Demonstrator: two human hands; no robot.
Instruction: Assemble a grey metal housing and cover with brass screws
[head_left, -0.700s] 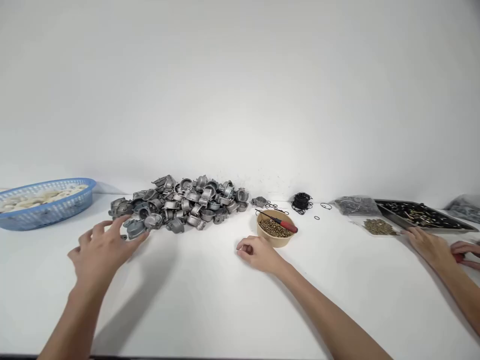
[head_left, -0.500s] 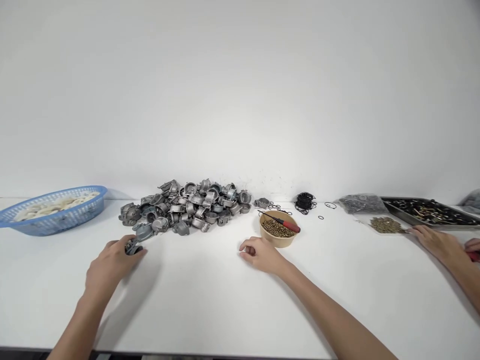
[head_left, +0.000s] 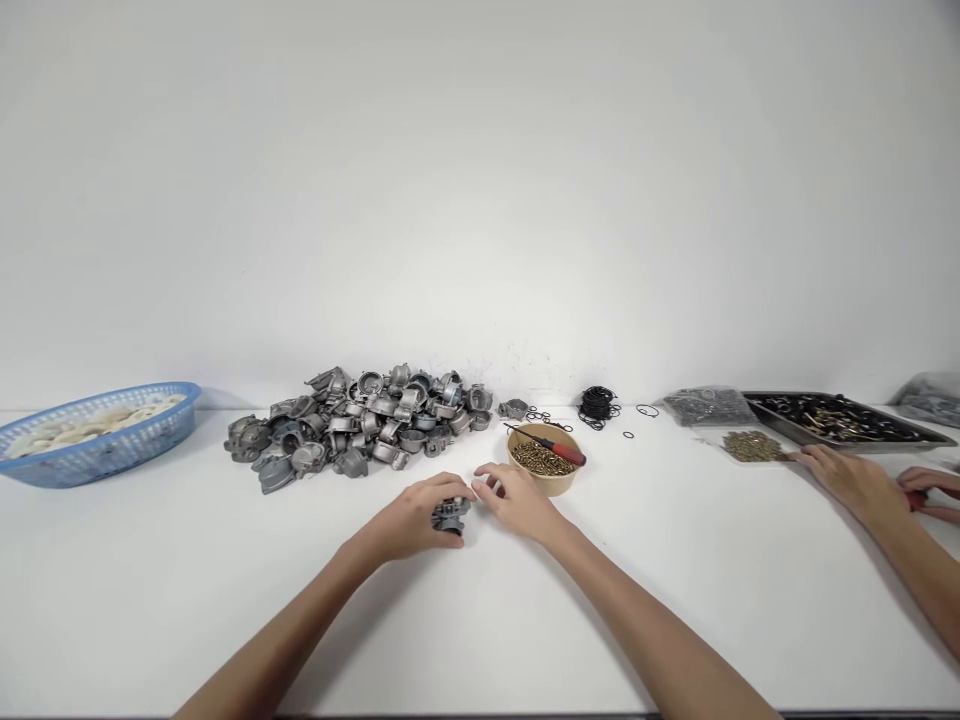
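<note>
My left hand [head_left: 411,520] is closed around a small grey metal casting [head_left: 450,517] on the white table [head_left: 480,620], near the middle. My right hand [head_left: 517,500] rests right beside it, fingers curled and close to the casting; whether they hold anything is unclear. Behind my hands lies a pile of grey metal castings [head_left: 360,425]. To the right of my right hand stands a tan bowl of brass screws [head_left: 544,458] with a red-handled screwdriver [head_left: 559,448] across its rim.
A blue basket of white rings [head_left: 90,430] sits far left. Black rubber rings [head_left: 600,405] lie behind the bowl. At right are bags of small parts [head_left: 709,405], a dark metal tray [head_left: 840,418], and another person's hands [head_left: 862,482].
My left hand picked a casting from the pile's left edge and carried it right to the table's middle, beside my right hand. The right hand barely moved.
</note>
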